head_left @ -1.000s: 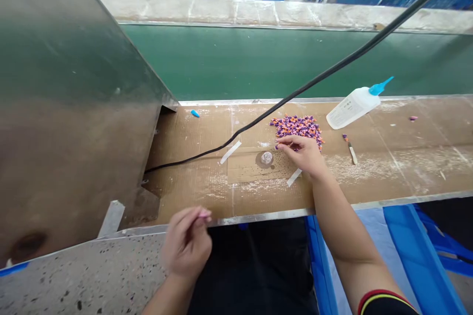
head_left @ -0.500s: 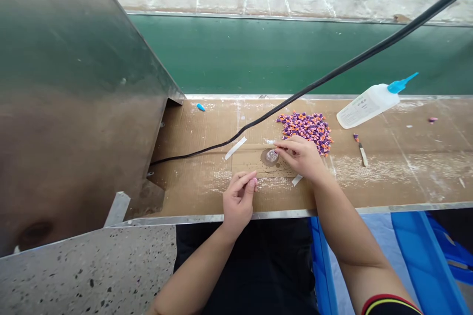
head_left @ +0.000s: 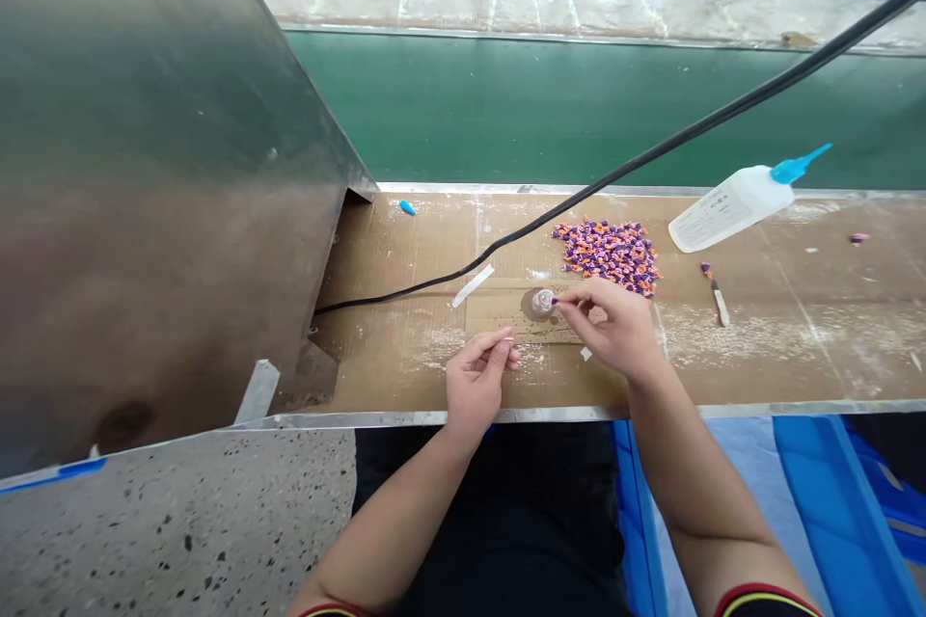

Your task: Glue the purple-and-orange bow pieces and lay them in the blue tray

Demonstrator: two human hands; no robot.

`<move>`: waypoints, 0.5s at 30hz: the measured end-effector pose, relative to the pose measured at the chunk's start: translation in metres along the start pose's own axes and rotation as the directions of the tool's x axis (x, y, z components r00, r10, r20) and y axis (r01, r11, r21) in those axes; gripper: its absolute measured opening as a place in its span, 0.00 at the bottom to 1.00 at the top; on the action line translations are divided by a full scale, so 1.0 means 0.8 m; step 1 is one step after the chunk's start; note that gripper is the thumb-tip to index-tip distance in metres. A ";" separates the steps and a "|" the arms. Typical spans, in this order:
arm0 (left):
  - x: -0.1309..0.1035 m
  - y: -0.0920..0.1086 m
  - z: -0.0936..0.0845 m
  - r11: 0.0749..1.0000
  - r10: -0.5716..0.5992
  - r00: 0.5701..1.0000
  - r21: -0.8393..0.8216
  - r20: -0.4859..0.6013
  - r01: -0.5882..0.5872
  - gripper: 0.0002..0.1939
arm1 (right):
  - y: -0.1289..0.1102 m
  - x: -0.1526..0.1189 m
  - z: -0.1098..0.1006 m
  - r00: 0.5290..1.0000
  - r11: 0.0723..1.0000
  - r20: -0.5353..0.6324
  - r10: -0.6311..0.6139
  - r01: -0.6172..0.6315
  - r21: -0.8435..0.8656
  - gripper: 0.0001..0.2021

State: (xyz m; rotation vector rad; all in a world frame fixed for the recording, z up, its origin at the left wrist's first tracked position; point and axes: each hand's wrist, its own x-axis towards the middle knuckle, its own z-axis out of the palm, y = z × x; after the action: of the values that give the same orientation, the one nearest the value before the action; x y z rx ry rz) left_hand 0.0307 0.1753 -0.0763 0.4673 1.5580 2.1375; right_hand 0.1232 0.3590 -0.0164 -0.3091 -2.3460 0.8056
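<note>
My right hand [head_left: 608, 323] pinches a small purple piece [head_left: 555, 301] between thumb and fingertips, at the right edge of a whitish blob [head_left: 542, 301] on a cardboard strip. Whether the piece touches the blob I cannot tell. Nearer the table's front edge, my left hand [head_left: 478, 376] is closed in a pinch around a tiny pinkish piece [head_left: 508, 339], mostly covered by the fingers. Just beyond my right hand lies a pile of small purple, pink and orange pieces [head_left: 608, 253].
A black cable [head_left: 521, 229] slants across the cardboard-covered table. To the right are a white bottle with a blue nozzle [head_left: 730, 208] and a small knife [head_left: 720, 304]. A blue cap [head_left: 407, 207] lies left, by the metal panel [head_left: 217, 164]. Behind runs a green belt [head_left: 506, 106].
My right fingertips have drawn back from above the blob to its right side, and the purple piece now shows. The left hand stays pinched near the front edge. The whole view has shifted slightly.
</note>
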 end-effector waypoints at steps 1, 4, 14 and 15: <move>-0.001 0.002 0.000 1.000 0.010 1.000 0.001 0.001 -0.010 0.11 | -0.010 -0.007 0.004 1.000 0.999 -0.015 0.008 -0.007 0.053 0.04; -0.003 0.008 0.001 0.995 0.086 0.995 0.040 0.047 -0.088 0.08 | -0.036 -0.035 0.027 0.992 0.974 -0.073 0.102 -0.084 0.212 0.05; -0.005 0.013 0.009 0.998 0.037 0.999 0.050 -0.022 -0.036 0.12 | -0.064 -0.089 0.090 0.862 0.828 -0.256 0.438 -0.276 0.488 0.01; -0.005 0.012 0.010 0.999 0.001 0.999 0.042 -0.040 0.001 0.15 | -0.065 -0.089 0.091 0.864 0.839 -0.269 0.426 -0.267 0.474 0.01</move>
State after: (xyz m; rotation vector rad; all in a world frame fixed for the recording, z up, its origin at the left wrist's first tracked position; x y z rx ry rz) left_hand 0.0365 0.1769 -0.0645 0.4405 1.6278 2.1298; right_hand 0.1314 0.2552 -0.0639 -0.6559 -1.7260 1.2880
